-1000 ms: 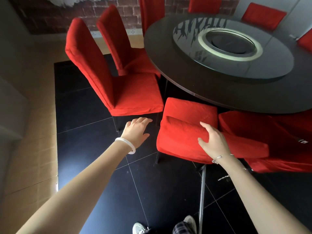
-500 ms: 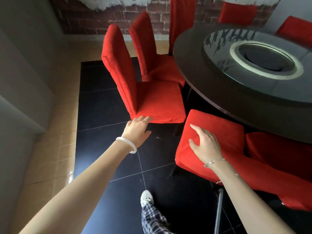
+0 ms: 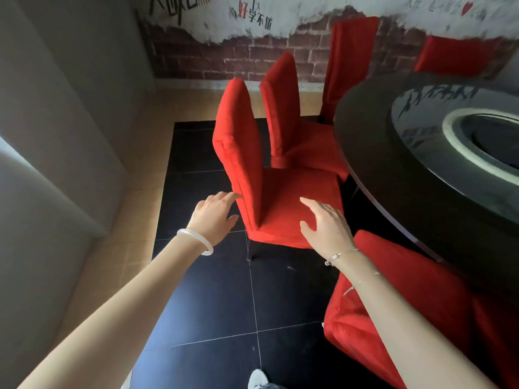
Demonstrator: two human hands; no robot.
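Both the left hand (image 3: 214, 217) and right hand (image 3: 325, 228) hover at the chair (image 3: 297, 197), fingers spread, gripping nothing. Grasping and moving it seem left to do.

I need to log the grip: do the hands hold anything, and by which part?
Nothing is held. The left hand reaches open toward the backrest of the red chair; the right hand is open over its seat.

White bangle (image 3: 196, 240), thin silver bracelet (image 3: 341, 254)

Floored in black tiles (image 3: 219, 299), tan tile strip (image 3: 157, 155) along grey wall (image 3: 56, 108) on left. Backed by brick wall (image 3: 247, 63), white paint (image 3: 314, 9) with lettering (image 3: 254, 15) above. On right, round dark table (image 3: 393, 192).
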